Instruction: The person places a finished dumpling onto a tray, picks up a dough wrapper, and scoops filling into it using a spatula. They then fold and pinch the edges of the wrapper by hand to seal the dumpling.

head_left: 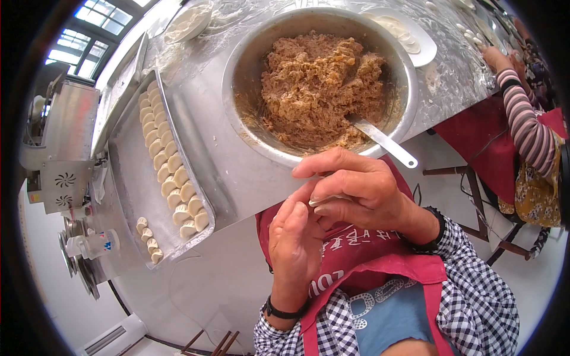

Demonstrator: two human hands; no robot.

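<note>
My left hand (294,240) is cupped upright in front of the apron, its fingers behind those of my right hand (362,190). The right hand's fingers are bent and pressed in against the left ones. A trace of white shows at the right fingertips, but whatever lies between the hands is hidden. Just beyond them stands a large metal bowl (230,89) of brown minced filling (320,83). A flat white-handled spreader (386,142) leans in the filling with its handle over the near rim.
To the left, a metal tray (139,196) holds rows of folded dumplings (169,160) and a short row of smaller ones (148,240). A white plate (409,38) and a floury bowl (189,22) sit farther back. At right, another person's hand (497,59) works at the table.
</note>
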